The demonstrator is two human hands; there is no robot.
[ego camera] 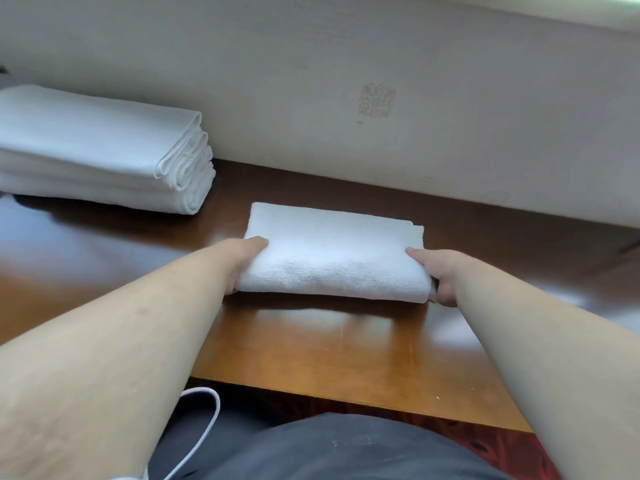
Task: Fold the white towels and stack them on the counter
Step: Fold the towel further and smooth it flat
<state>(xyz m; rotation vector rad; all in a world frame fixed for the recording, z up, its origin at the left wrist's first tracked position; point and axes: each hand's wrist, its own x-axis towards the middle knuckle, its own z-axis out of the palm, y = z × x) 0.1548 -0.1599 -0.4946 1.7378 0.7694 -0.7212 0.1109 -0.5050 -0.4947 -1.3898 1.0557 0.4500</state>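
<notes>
A folded white towel lies flat on the brown wooden counter, in the middle of the view. My left hand grips its left end, thumb on top and fingers hidden under the cloth. My right hand grips the right end the same way, thumb on top. A stack of several folded white towels sits at the back left of the counter, near the wall.
A pale wall runs along the back of the counter. The counter's front edge is close to my body. A white cord hangs below the edge at the left.
</notes>
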